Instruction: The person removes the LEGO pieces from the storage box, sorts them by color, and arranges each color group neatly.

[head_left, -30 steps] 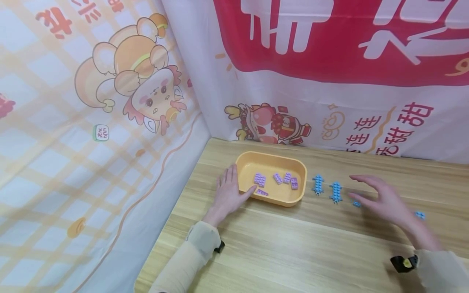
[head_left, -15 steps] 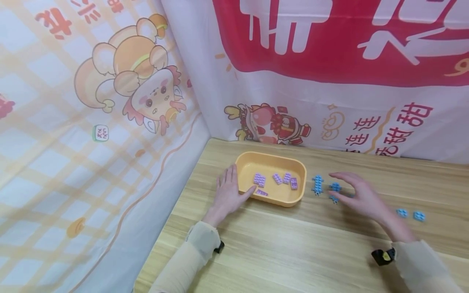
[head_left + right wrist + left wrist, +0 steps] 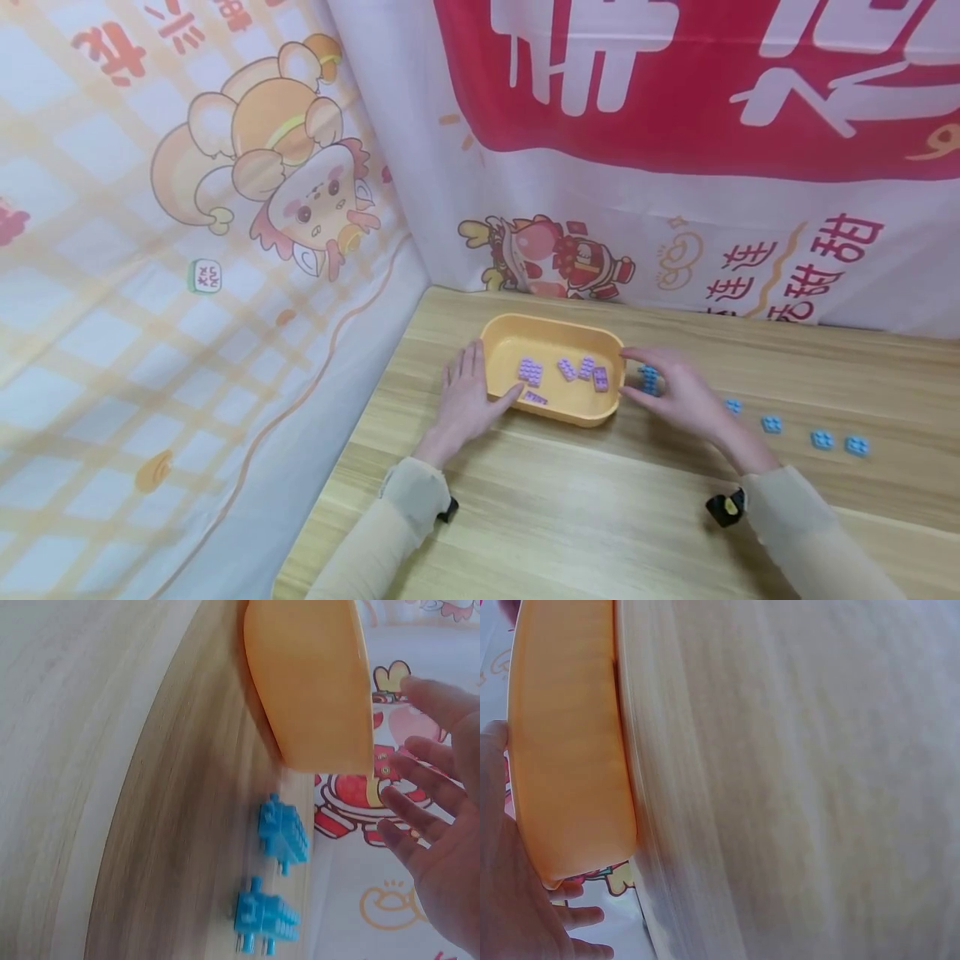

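A yellow-orange plastic box (image 3: 551, 327) stands on the table with several purple toy bricks (image 3: 531, 372) inside. My left hand (image 3: 467, 402) rests against its left end, thumb at the front rim and straight fingers along the outside. In the left wrist view, the fingers pass the corner of the box (image 3: 574, 750). My right hand (image 3: 675, 396) is at the right end, thumb and fingers spread, fingertips right at the rim. Between thumb and fingers shows a long blue brick piece (image 3: 648, 379) with side pegs. A second blue piece (image 3: 266, 919) shows in the right wrist view, hidden by the hand from above.
Several small blue bricks (image 3: 822, 439) lie in a row to the right of the right hand. The wooden table (image 3: 570, 517) extends in front of the box. Printed cloth walls (image 3: 420, 208) stand along the table's left and back edges.
My right hand has moved left, passing over the blue pieces to the right end of the box. More small blue bricks have come into view behind it. The left hand has stayed put.
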A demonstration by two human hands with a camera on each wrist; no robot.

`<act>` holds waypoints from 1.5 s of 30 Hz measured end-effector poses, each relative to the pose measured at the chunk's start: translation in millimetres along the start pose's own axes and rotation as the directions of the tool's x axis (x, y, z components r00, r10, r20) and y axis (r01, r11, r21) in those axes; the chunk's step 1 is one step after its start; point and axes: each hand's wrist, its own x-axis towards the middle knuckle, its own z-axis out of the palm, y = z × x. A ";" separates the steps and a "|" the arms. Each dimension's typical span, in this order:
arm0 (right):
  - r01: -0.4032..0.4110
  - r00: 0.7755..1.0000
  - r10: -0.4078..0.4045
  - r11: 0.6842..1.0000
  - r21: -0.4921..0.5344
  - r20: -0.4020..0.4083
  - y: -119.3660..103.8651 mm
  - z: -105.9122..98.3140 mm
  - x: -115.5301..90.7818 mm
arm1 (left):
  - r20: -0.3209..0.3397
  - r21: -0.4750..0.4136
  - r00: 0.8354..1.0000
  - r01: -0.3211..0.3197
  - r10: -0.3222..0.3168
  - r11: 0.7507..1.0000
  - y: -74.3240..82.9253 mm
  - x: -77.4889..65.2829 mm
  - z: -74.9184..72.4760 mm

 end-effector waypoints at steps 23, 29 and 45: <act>0.032 0.998 -0.033 0.999 0.029 0.052 -22.1 32.6 15.6 | 0.005 -0.008 1.000 -0.007 0.007 1.000 0.1 -4.1 2.3; 0.016 0.994 -0.020 0.999 0.037 0.106 -29.0 37.9 24.6 | 0.000 -0.003 1.000 -0.012 0.012 1.000 0.3 -2.7 2.4; -0.004 0.985 0.004 1.000 -0.001 0.173 -40.0 63.8 58.7 | -0.016 -0.008 1.000 -0.012 0.012 1.000 0.3 0.0 0.0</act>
